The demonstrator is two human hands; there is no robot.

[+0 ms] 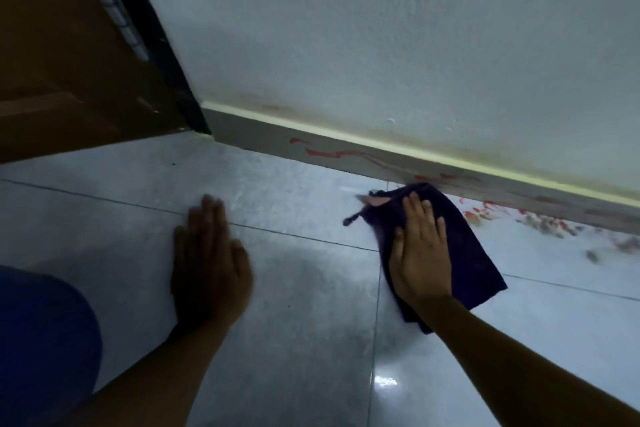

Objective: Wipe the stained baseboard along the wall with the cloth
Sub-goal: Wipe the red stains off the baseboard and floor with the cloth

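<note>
on the tiled floor (294, 184) the right hand (420, 253), fingers flat, presses the cloth (481, 253) beneath it against the baseboard (346, 146)

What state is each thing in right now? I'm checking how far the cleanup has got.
baseboard: still streaked with red stains.
cloth: dark, spread flat on the floor, its far edge at the baseboard.
right hand: flat on the cloth, pressing it down.
left hand: flat on the bare floor, bracing.
floor tiles: glossy, with red and brown spatter near the wall at right.
door: brown; open or shut cannot be told.
</note>
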